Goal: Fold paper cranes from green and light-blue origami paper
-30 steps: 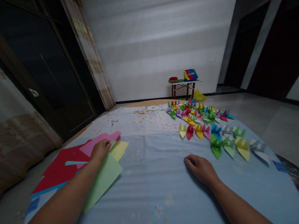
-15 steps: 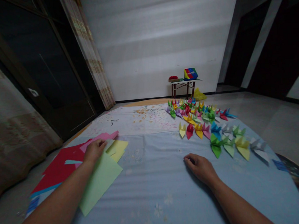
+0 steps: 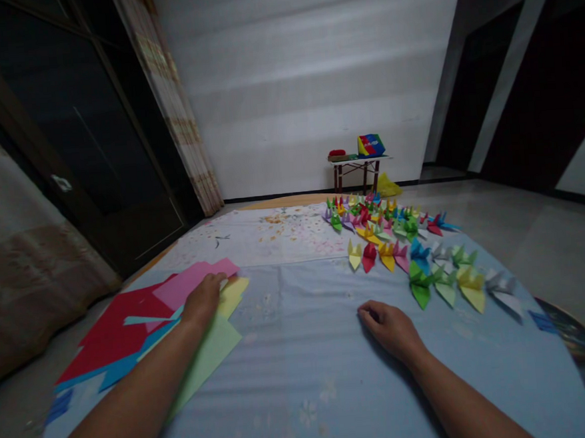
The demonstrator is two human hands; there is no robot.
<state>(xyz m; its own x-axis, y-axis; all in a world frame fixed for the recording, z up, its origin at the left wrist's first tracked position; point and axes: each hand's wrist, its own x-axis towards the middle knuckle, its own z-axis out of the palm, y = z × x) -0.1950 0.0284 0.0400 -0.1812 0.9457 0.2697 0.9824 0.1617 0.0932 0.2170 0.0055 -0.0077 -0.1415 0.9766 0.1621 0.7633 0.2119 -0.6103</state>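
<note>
With the pale green sheet (image 3: 216, 348) lying on the left side of the table, partly under our forearm, we would do well to work it by one corner only; a light pinch and a small slide of the fingertips should part it from its neighbours; we judge a low, flat pull safest, since a bent wrist could crease such thin paper or drag the others along.

The sheet looks flat and matt, with a clean straight edge; beyond it a yellow sheet (image 3: 234, 296) shows, then a pink sheet (image 3: 183, 285), red paper (image 3: 112, 325) and blue paper (image 3: 120, 371), all overlapping askew.

Our left hand (image 3: 204, 302) is narrowed, fingertips together at a pale corner (image 3: 223, 285); we cannot tell whether they grip it or merely rest there.

Our right hand (image 3: 391, 327) lies loosely curled on the blue cloth (image 3: 292, 359), nothing seen in it; to its right and beyond stand folded paper birds (image 3: 369, 258) in many colours; farther off, against the wall, is a small stand (image 3: 361, 159).
</note>
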